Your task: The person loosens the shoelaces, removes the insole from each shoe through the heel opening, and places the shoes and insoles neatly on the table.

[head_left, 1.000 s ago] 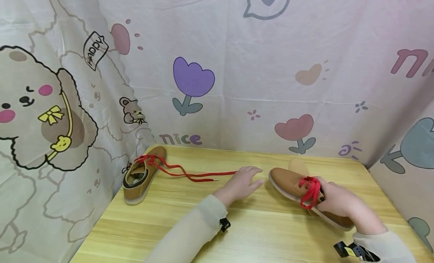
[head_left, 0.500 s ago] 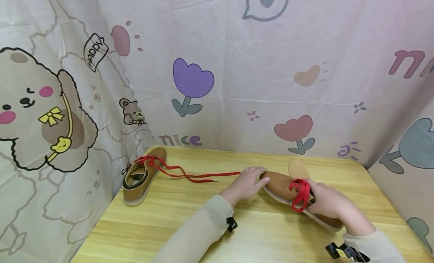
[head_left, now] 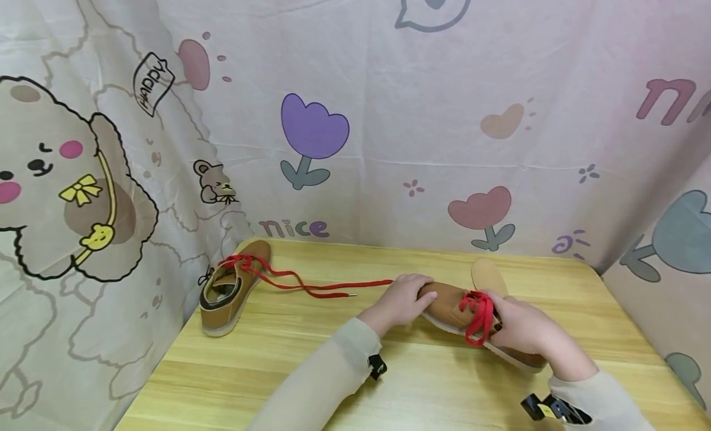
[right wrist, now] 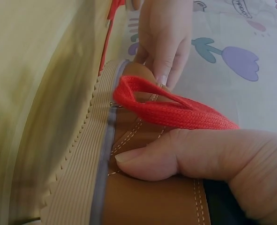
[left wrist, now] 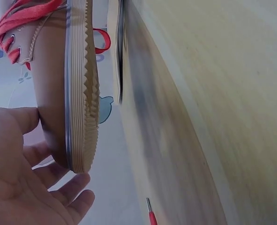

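Note:
A brown leather shoe [head_left: 443,304] with a red lace tied in a bow [head_left: 479,320] is held just off the table, toe to the left. My right hand [head_left: 524,326] grips it around the ankle opening; in the right wrist view the thumb [right wrist: 152,161] presses the side of the upper below the bow. At the toe my left hand [head_left: 402,301] holds on, its thumb [left wrist: 23,119] against the upper and its other fingers around the far side of the tip. The ridged sole [left wrist: 79,93] shows in the left wrist view.
Another brown shoe [head_left: 236,307] stands at the table's left edge, its long red laces [head_left: 322,288] stretched loose towards my left hand. A flat tan insole-shaped piece [head_left: 489,276] lies behind the held shoe. A printed curtain [head_left: 383,110] hangs behind the wooden table [head_left: 311,338].
The held shoe has moved left with my right hand. My left hand, apart from it a second ago, has closed on the toe.

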`<action>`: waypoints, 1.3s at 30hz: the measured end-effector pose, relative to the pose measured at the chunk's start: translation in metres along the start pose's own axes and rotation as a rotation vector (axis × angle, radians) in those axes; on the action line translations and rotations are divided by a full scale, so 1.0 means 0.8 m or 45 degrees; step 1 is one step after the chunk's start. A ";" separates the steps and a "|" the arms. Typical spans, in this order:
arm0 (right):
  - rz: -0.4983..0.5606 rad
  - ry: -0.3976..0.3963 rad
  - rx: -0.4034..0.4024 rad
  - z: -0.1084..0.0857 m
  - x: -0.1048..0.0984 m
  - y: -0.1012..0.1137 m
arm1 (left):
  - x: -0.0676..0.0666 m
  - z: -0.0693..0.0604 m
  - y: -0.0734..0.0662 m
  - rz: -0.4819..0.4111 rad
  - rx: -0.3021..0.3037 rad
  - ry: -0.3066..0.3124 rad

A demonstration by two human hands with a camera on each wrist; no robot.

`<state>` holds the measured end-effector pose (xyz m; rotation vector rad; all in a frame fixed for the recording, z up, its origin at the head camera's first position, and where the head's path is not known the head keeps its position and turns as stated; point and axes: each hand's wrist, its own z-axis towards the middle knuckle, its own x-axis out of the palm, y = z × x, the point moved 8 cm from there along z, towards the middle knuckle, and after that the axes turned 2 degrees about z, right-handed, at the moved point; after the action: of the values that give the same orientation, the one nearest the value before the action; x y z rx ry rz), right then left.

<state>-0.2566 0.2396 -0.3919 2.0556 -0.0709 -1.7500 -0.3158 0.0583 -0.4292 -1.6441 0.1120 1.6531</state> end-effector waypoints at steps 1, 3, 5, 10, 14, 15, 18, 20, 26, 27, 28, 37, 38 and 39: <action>0.001 0.000 -0.001 0.001 0.001 0.001 | -0.001 -0.001 0.001 0.001 -0.004 0.003; 0.012 0.002 -0.014 0.003 0.003 0.003 | -0.002 -0.003 0.003 -0.005 -0.018 0.011; 0.016 0.000 -0.029 0.005 0.005 0.005 | -0.002 -0.006 0.007 0.001 -0.044 0.024; 0.040 0.014 -0.078 0.013 0.013 0.009 | 0.000 -0.012 0.018 0.022 -0.104 0.067; 0.064 0.032 -0.109 0.017 0.021 0.015 | -0.001 -0.020 0.025 0.023 -0.139 0.093; 0.064 0.031 -0.119 0.019 0.022 0.017 | -0.002 -0.022 0.026 0.024 -0.151 0.098; 0.061 0.020 -0.158 0.022 0.026 0.024 | -0.003 -0.028 0.031 0.036 -0.186 0.104; 0.045 0.007 -0.193 0.025 0.027 0.029 | -0.005 -0.032 0.033 0.049 -0.208 0.107; 0.006 0.011 -0.219 0.031 0.035 0.041 | -0.008 -0.042 0.038 0.102 -0.252 0.118; 0.002 0.014 -0.209 0.031 0.037 0.042 | -0.009 -0.043 0.038 0.109 -0.257 0.119; -0.003 0.015 -0.208 0.032 0.038 0.043 | -0.009 -0.045 0.039 0.113 -0.264 0.121; -0.057 0.010 -0.240 0.038 0.045 0.060 | -0.016 -0.061 0.050 0.160 -0.310 0.136; -0.059 0.006 -0.245 0.038 0.046 0.062 | -0.017 -0.063 0.051 0.160 -0.313 0.137; -0.060 0.005 -0.248 0.039 0.046 0.063 | -0.018 -0.064 0.052 0.163 -0.316 0.138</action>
<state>-0.2669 0.1730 -0.4115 1.9340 0.1453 -1.7080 -0.2998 -0.0057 -0.4437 -1.9495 0.0693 1.7284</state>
